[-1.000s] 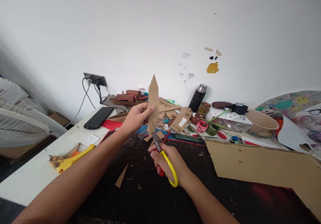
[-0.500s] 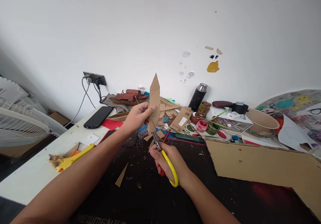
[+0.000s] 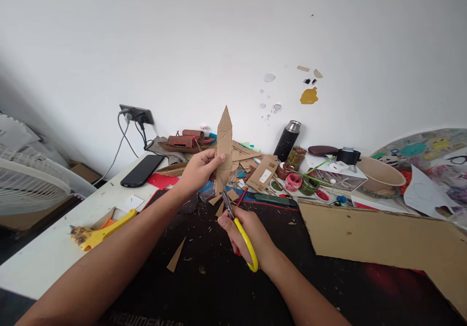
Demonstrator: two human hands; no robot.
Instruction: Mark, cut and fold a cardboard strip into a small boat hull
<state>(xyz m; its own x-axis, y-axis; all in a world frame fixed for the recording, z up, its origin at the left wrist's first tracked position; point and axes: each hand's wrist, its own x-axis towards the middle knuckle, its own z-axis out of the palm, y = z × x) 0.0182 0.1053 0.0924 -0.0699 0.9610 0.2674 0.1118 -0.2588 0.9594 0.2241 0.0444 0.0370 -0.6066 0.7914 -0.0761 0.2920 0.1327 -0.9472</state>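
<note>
My left hand [image 3: 200, 170] pinches a long strip of brown cardboard [image 3: 225, 138] between thumb and fingers, holding it upright with its pointed end at the top. In my right hand [image 3: 251, 231] is a pair of scissors [image 3: 248, 245] with yellow and red handles. Their blades meet the lower right part of the strip; I cannot tell how far they are into it. Below on the dark mat [image 3: 219, 292] lies a narrow cardboard triangle [image 3: 176, 255]. More cardboard scraps [image 3: 246, 153] are heaped behind my hands.
A yellow glue gun [image 3: 104, 231] and a black phone [image 3: 142, 170] lie to the left. Behind stand a red-brown model boat [image 3: 186, 142] and a black flask [image 3: 287, 141]. Paint jars [image 3: 294, 182] and a large cardboard sheet [image 3: 365, 233] are to the right.
The scissor handles have come slightly closer together, with less of the red one showing. The strip and my left hand have barely moved; the whole view has shifted a little.
</note>
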